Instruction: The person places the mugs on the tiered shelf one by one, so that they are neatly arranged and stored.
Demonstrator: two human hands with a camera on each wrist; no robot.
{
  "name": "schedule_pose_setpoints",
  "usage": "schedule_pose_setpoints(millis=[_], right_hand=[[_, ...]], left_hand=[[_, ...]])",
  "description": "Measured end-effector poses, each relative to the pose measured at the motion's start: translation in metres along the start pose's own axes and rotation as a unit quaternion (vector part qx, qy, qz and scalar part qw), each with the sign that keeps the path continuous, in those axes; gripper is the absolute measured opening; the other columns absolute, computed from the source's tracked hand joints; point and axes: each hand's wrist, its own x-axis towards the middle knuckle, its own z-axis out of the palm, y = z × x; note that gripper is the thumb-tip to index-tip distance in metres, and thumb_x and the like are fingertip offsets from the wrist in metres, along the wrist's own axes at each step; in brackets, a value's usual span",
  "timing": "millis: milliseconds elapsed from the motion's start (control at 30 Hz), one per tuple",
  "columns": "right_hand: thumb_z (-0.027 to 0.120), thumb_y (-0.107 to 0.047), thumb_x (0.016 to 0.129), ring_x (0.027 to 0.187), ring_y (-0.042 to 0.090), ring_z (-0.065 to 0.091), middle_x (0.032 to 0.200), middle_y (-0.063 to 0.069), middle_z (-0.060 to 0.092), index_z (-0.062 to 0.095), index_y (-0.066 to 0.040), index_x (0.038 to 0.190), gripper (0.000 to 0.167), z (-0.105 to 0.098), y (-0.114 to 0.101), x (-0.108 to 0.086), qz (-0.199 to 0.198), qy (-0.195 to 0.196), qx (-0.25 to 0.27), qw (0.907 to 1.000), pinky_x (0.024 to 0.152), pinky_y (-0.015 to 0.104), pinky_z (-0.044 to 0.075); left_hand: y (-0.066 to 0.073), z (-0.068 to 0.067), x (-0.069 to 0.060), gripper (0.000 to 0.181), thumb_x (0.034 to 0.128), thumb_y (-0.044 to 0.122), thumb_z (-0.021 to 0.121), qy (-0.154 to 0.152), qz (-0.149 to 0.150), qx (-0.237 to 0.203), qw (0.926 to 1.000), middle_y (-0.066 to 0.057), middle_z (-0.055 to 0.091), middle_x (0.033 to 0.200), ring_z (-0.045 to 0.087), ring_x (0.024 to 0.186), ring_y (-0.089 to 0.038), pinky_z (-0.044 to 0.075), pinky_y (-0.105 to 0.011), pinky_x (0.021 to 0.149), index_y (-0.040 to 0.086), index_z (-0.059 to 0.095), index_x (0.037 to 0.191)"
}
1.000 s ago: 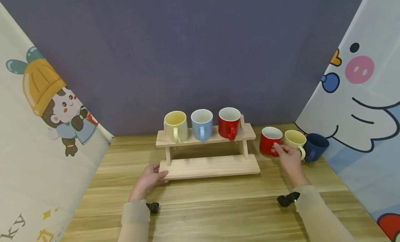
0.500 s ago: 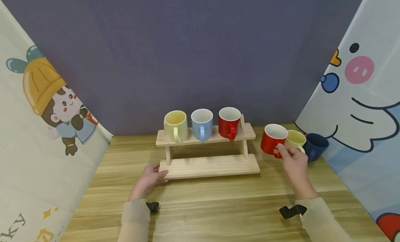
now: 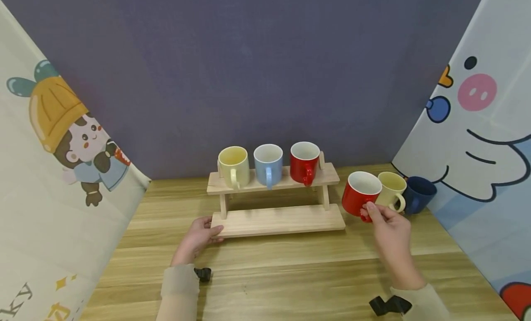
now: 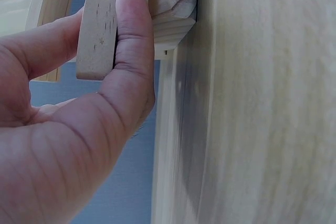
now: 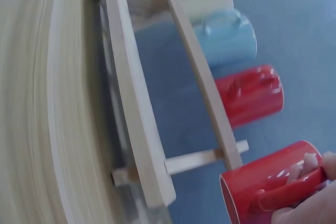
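My right hand (image 3: 393, 233) pinches the handle of a red mug (image 3: 356, 197) with a white inside, just right of the two-tier wooden shelf (image 3: 278, 220). Upright or nearly so, this mug appears raised off the table. In the right wrist view the held red mug (image 5: 252, 182) shows beside the shelf's end, fingers around its handle. My left hand (image 3: 197, 238) grips the left end of the lower board. The left wrist view has the thumb (image 4: 134, 40) lying along the board's end (image 4: 97, 30). On the upper board stand a yellow mug (image 3: 239, 174), a light blue mug (image 3: 263, 171) and another red mug (image 3: 299, 170).
Behind the held mug, a pale yellow mug (image 3: 389, 192) and a dark blue mug (image 3: 421, 195) stand close together on the wooden table (image 3: 274, 275). A dark backdrop (image 3: 265, 72) rises behind the shelf. Printed panels (image 3: 498, 155) border both sides.
My right hand has lifted the red mug from beside the yellow mug and brought it slightly left and toward me. The left hand and shelf have stayed in place.
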Motion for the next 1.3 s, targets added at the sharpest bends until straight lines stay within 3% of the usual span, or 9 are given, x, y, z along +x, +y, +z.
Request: schedule_pose_setpoints(millis=[200, 533, 933, 1300], right_hand=[[0.072, -0.013, 0.097, 0.074, 0.01, 0.071, 0.081, 0.003, 0.075, 0.071, 0.016, 0.106, 0.03, 0.015, -0.004, -0.022, -0.015, 0.011, 0.049, 0.9986, 0.076, 0.015, 0.058], [0.07, -0.006, 0.098, 0.074, 0.012, 0.071, 0.082, 0.01, 0.074, 0.071, 0.017, 0.104, 0.024, 0.041, -0.002, -0.054, -0.037, -0.013, 0.078, 0.9962, 0.076, 0.018, 0.059], [0.068, 0.0, 0.098, 0.075, 0.012, 0.07, 0.082, 0.017, 0.073, 0.072, 0.016, 0.098, 0.016, 0.079, -0.001, -0.081, -0.043, -0.084, 0.082, 0.9921, 0.076, 0.021, 0.06], [0.074, -0.004, 0.095, 0.076, 0.015, 0.068, 0.08, 0.016, 0.072, 0.075, 0.01, 0.094, 0.014, 0.118, -0.002, -0.102, -0.028, -0.12, 0.091, 0.9882, 0.074, 0.023, 0.061]], left_hand=[[0.001, 0.0, -0.002, 0.051, 0.1017, -0.005, 0.058, -0.001, 0.005, 0.001, 1.0, -0.03, 0.059, 0.115, 0.067, 0.096, -0.032, 0.063, -0.045, 0.082, -0.022, 0.033, 0.143], [0.001, 0.001, -0.002, 0.054, 0.1018, -0.005, 0.058, -0.003, 0.002, -0.002, 1.0, -0.032, 0.057, 0.118, 0.066, 0.097, -0.033, 0.063, -0.044, 0.081, -0.022, 0.03, 0.144], [0.0, -0.001, 0.0, 0.052, 0.1034, -0.002, 0.057, -0.009, 0.004, -0.012, 0.9999, -0.032, 0.059, 0.117, 0.067, 0.098, -0.034, 0.063, -0.044, 0.08, -0.023, 0.031, 0.143], [0.001, -0.003, -0.002, 0.045, 0.1063, -0.004, 0.047, -0.017, 0.011, -0.008, 0.9998, -0.036, 0.056, 0.122, 0.066, 0.102, -0.038, 0.062, -0.048, 0.084, -0.025, 0.03, 0.142]])
